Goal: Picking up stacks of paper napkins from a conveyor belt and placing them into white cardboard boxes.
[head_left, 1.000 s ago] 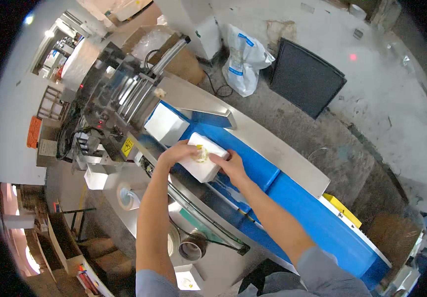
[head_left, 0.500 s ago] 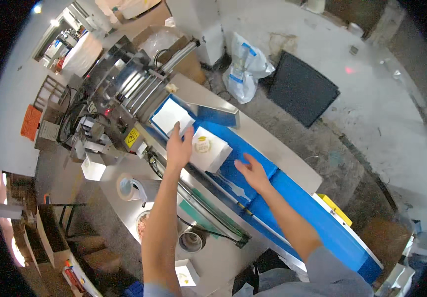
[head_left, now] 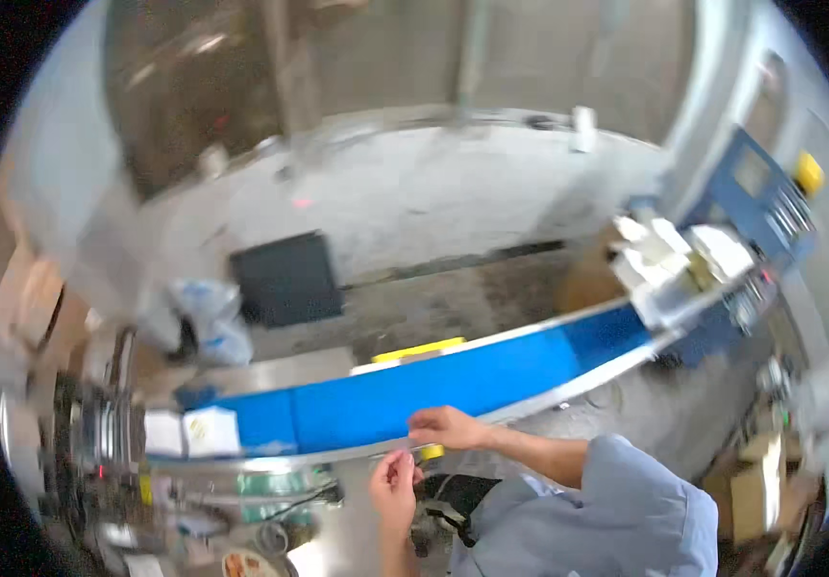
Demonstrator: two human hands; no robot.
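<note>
My left hand (head_left: 394, 489) is beside the near edge of the blue conveyor belt (head_left: 366, 392), its fingers curled in. Just above it and to the right, my right hand (head_left: 449, 429) hovers over the belt's near rail, fingers bent and drawn together. Nothing shows in either hand, though the picture is blurred. At the belt's left end sits a white box with a faint gold print (head_left: 210, 432). Another white box (head_left: 164, 434) lies right against it on the left, beside the metal rollers (head_left: 105, 431).
White boxes or cartons (head_left: 659, 260) are heaped at the belt's right end, near a blue machine (head_left: 746, 183). Beyond the belt are a dark panel (head_left: 286, 280) and a white bag (head_left: 219, 327). Brown cardboard boxes (head_left: 762, 481) stand at the lower right.
The view has swung to the right, bringing in the belt's far right end. Both hands have come away from the white boxes and drawn close together, fingers now curled.
</note>
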